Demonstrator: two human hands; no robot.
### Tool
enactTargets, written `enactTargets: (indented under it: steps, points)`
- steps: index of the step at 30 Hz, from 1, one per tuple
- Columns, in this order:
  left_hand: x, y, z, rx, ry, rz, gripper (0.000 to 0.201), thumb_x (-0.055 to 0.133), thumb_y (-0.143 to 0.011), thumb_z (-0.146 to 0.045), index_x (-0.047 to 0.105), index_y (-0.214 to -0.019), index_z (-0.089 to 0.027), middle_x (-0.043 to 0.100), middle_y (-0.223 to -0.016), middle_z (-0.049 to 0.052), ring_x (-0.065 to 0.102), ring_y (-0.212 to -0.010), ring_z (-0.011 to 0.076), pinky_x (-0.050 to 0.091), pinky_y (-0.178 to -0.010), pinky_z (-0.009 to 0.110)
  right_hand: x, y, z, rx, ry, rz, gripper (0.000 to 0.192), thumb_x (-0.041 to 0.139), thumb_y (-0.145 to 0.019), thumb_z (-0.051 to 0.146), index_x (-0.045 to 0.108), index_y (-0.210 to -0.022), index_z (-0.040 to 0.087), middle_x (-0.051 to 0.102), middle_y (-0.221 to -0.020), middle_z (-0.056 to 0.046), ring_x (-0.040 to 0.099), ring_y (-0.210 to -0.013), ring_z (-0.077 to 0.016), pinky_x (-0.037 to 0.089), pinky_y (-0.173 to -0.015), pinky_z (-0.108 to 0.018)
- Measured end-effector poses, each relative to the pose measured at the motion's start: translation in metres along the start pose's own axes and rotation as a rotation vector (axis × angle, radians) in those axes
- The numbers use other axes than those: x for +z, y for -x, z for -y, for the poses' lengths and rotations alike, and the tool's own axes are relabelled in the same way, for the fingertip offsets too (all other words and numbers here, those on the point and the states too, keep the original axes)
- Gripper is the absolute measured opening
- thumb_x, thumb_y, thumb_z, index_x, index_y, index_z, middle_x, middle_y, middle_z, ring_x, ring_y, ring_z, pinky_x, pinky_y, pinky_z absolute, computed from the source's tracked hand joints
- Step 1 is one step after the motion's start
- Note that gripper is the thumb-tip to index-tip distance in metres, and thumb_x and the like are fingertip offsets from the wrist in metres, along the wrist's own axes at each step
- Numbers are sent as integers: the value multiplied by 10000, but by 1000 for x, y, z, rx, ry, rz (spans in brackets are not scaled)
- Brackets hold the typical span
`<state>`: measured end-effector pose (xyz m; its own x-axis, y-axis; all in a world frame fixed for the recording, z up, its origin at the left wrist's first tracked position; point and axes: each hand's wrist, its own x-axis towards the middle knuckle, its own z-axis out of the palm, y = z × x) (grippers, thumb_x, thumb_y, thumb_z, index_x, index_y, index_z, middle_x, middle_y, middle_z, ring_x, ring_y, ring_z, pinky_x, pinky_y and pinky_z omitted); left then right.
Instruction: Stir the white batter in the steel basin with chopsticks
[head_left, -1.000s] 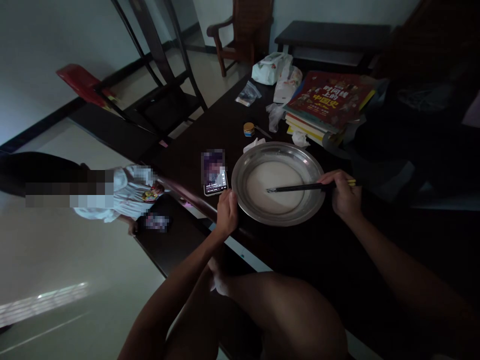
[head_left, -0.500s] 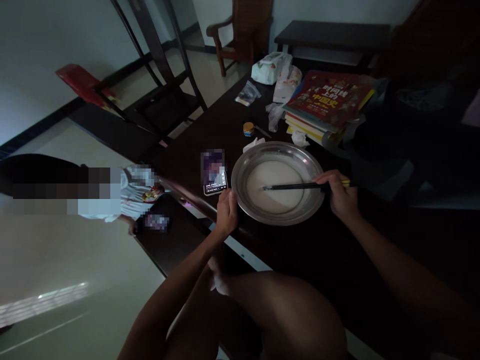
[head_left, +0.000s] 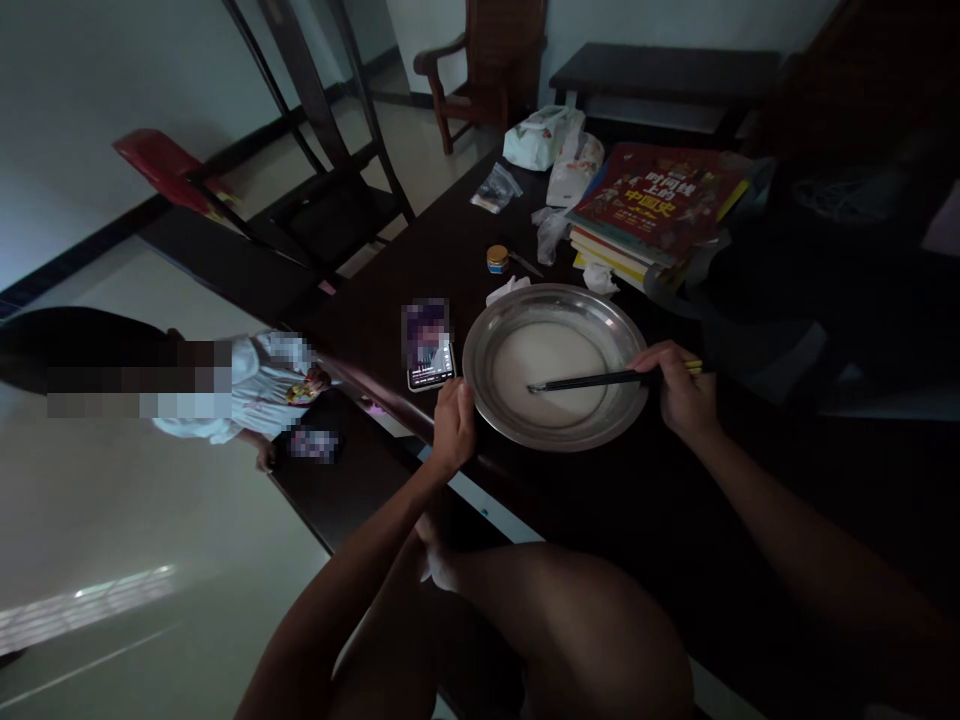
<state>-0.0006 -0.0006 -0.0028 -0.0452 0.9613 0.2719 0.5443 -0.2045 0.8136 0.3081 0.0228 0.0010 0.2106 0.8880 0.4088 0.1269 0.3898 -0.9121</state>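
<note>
Right hand clamped on chopsticks — tips in white batter, pan centre. Left hand closed on the pan rim at 8 o'clock — phone lies at 9 o'clock

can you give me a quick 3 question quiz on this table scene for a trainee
1. True or false: the left hand rests at the near rim of the metal pan.
2. What does the right hand hold? A) a spoon B) chopsticks C) a knife
3. Fill in: the phone lies on the table just to the ____ of the pan as the picture shows it.

Key:
1. True.
2. B; their tips reach into the pale liquid in the pan.
3. Left.
</note>
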Motion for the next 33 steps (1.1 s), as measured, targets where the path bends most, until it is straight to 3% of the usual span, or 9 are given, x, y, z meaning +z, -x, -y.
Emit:
enactTargets:
  steps: [7, 11, 24, 29, 33]
  points:
    - [1, 0, 1, 7, -6, 4, 671, 179, -1008, -707, 555, -728, -227, 623, -791, 74, 602, -840, 234, 491, -849, 389, 0, -1, -1, -5, -23, -61, 434, 591, -935, 562, 703, -646, 258, 703, -699, -17, 667, -727, -196, 534, -786, -386]
    - [1, 1, 1, 10, -18, 2, 661, 178, -1020, -685, 556, -730, -226, 630, -801, 78, 606, -845, 235, 490, -847, 389, 1, 0, -1, 12, -15, -3, 401, 609, -928, 549, 728, -675, 262, 717, -719, -20, 678, -748, -203, 539, -783, -387]
    - [1, 0, 0, 22, -24, 5, 669, 151, -1007, -711, 502, -698, -233, 595, -762, 65, 578, -808, 227, 476, -820, 382, 0, -1, -1, 8, -6, -44, 438, 605, -913, 596, 710, -653, 260, 711, -698, -20, 667, -730, -201, 538, -779, -386]
    - [1, 0, 0, 27, -27, 1, 665, 160, -1015, -696, 529, -718, -230, 617, -775, 68, 600, -832, 228, 492, -838, 383, 0, 0, -1, 6, 9, 15, 421, 610, -916, 585, 725, -669, 263, 719, -724, -24, 679, -759, -209, 545, -799, -394]
    - [0, 0, 0, 24, -39, 1, 674, 153, -1012, -702, 533, -720, -228, 623, -781, 71, 597, -817, 226, 493, -820, 383, 0, 0, -2, 10, -10, -42, 437, 600, -920, 588, 706, -655, 258, 707, -702, -22, 670, -734, -205, 540, -782, -392]
